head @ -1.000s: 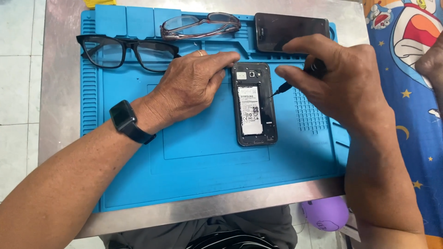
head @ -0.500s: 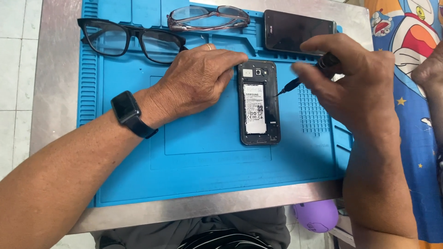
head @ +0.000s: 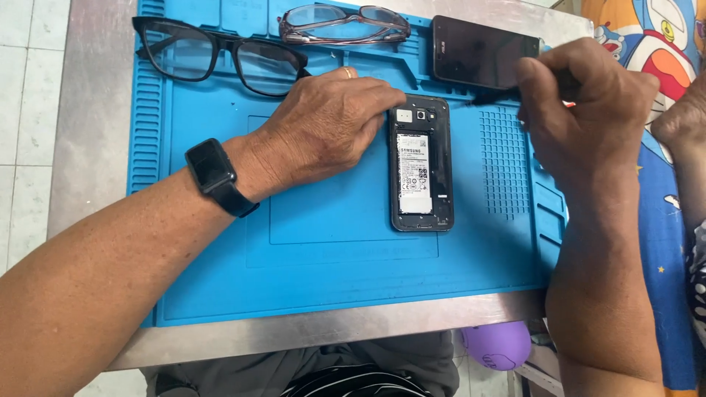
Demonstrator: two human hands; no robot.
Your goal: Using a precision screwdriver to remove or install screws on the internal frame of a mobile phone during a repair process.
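Two hands are over the blue repair mat [head: 220,279], and an opened phone [head: 421,163] lies face down on it with its back cover off and the white-labelled battery [head: 414,173] exposed. The left hand [head: 323,132] rests flat beside the phone's upper left edge, fingertips pressing that edge, fingers together but clamped on nothing. The right hand [head: 581,110] hovers off to the phone's upper right, fingers pinched around a thin dark tool [head: 489,95], probably a small screwdriver, though the hand covers most of it. Its tip points left, near the phone's top corner but apart from it. A second phone [head: 478,51], screen dark, sits just above. Black-framed glasses [head: 220,55] and a lighter pair [head: 342,22] lie along the mat's top.

Risks as I judge them: with only light fingertip pressure, the phone could skate sideways under the tool, and a slipped tip could gouge the battery or board.
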